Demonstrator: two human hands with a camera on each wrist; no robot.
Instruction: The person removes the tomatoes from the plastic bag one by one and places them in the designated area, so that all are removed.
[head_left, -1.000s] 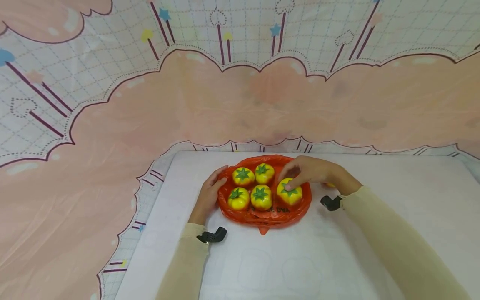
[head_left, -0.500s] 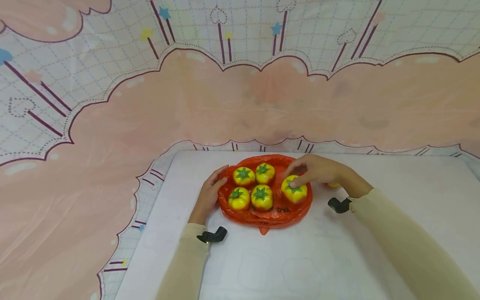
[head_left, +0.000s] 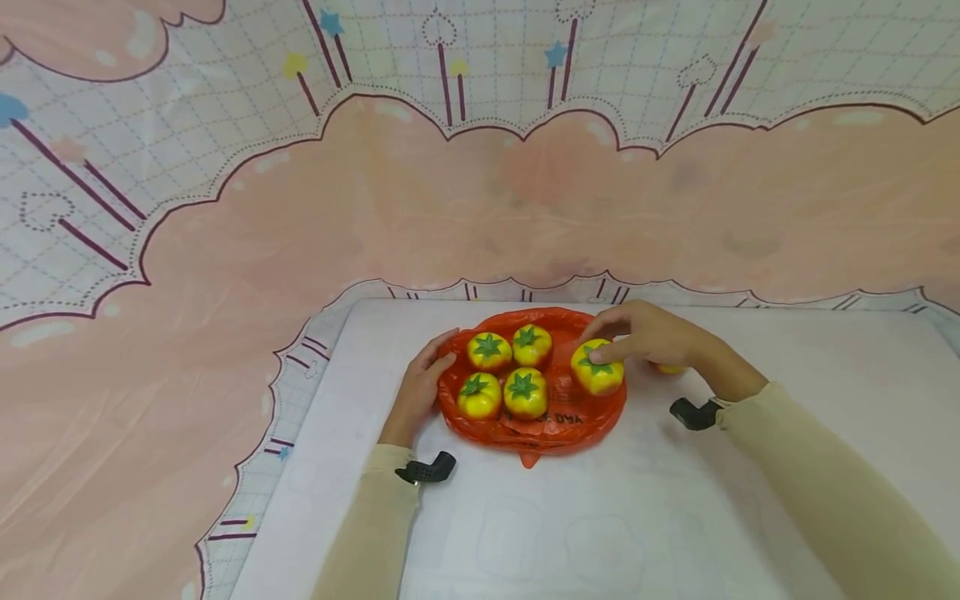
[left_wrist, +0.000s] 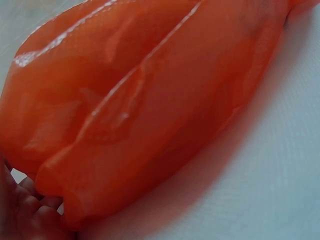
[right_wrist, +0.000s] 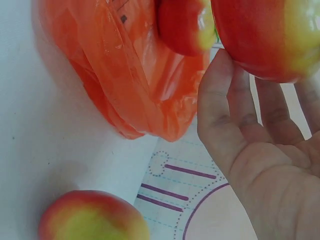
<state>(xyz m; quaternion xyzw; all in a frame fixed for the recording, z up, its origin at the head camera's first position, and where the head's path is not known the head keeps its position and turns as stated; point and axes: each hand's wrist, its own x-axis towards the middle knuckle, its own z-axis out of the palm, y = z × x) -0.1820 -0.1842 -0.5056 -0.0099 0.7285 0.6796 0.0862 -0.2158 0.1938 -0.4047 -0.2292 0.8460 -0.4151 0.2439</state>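
A red plastic bag [head_left: 566, 433] lies spread open on the white table, its rim raised like a shallow bowl. Several yellow-and-red toy tomatoes [head_left: 525, 393] with green star-shaped tops sit inside it, in its left half. My left hand [head_left: 416, 387] grips the bag's left rim; in the left wrist view only some fingers [left_wrist: 37, 212] show beside the red film. Over the right side of the bag, my right hand [head_left: 652, 337] holds a toy tomato [head_left: 597, 371] between thumb and fingers. The right wrist view shows this held tomato [right_wrist: 270, 37] above the fingers.
Another toy tomato [head_left: 669, 368] rests on the table right of the bag, partly behind my right wrist; it also shows low in the right wrist view [right_wrist: 95, 217]. Behind the white table [head_left: 825, 358] hangs a patterned cloth [head_left: 480, 208].
My right hand has moved the held tomato to the right and slightly away from me, from inside the bag towards its right rim. My left hand stays at the left rim.
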